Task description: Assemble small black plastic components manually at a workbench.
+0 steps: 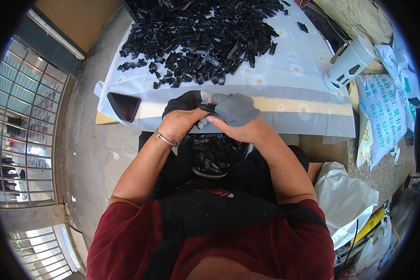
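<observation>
A small black plastic part (208, 108) is pinched between my hands at the table's near edge. My left hand (184, 114), in a black glove that leaves the thumb bare, is closed with its thumb against the part. My right hand (234, 112), in a grey dotted glove with a bare thumb, is closed around the part's other side. The fingers largely hide the part's shape. Beyond my hands, a big heap of similar black plastic parts (205, 39) covers the far side of the table. Below, between my legs, a container (214, 176) holds more black parts.
The table wears a white flowered cloth (289, 93). A dark phone (124, 106) lies at its left edge, and a white tumbler (349, 63) stands at the right. Printed white sacks (382, 116) and a white plastic bag (343, 198) sit to my right. Barred windows (28, 126) line the left.
</observation>
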{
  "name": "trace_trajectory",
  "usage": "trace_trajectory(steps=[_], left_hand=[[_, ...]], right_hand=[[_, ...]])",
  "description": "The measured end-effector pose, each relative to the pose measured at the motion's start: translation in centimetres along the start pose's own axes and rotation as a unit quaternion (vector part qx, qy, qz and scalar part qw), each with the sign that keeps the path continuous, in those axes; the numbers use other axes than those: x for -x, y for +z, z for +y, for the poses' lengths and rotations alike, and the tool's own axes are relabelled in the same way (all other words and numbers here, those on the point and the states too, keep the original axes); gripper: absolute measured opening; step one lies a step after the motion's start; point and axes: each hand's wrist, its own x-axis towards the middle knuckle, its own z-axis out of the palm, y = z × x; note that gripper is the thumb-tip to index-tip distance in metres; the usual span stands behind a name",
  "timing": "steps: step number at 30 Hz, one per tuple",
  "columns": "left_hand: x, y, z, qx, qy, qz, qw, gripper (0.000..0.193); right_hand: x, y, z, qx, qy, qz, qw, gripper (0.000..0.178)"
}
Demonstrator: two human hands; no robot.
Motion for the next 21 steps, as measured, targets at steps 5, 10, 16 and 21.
trace_trajectory(steps=[5, 10, 16, 21], left_hand=[[0.1, -0.3, -0.1, -0.117, 0.111, -0.045, 0.986, 0.034], [-0.1, -0.4, -0.7, -0.074, 0.038, 0.004, 0.997, 0.028], [-0.2, -0.3, -0.7, -0.215, 0.004, -0.011, 0.977, 0.049], [-0.1, 0.3, -0.8, -0.187, 0.081, 0.053, 0.978, 0.044]], right_hand=[[-0.2, -0.4, -0.2, 0.032, 0.029, -0.087, 0.995, 0.028], [-0.2, 0.2, 0.0, 0.060, 0.026, -0.067, 0.996, 0.026], [0.0, 0.7, 0.2, 0.034, 0.029, -0.051, 0.998, 0.026], [-0.4, 0.4, -0.5, 0.028, 0.044, -0.073, 0.996, 0.027]])
